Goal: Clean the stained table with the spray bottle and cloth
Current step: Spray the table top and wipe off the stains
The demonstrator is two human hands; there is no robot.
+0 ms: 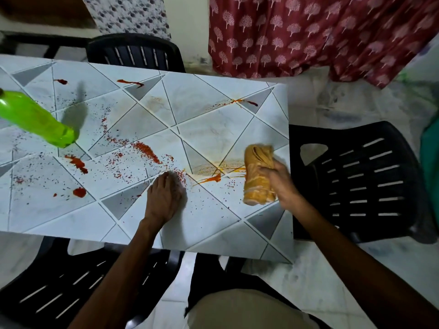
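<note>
Two hands | your right hand is gripping the cloth | left hand is resting open on table | green bottle: fill unclear

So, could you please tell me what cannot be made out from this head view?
1. Green bottle: its top runs off the left edge of the head view, so a spray head cannot be confirmed.
2. Cloth: it is blurred by motion in the right hand, so its folds and any soiling are unclear.
3. Table: the left hand lies flat on it and covers whatever stain is underneath.
</note>
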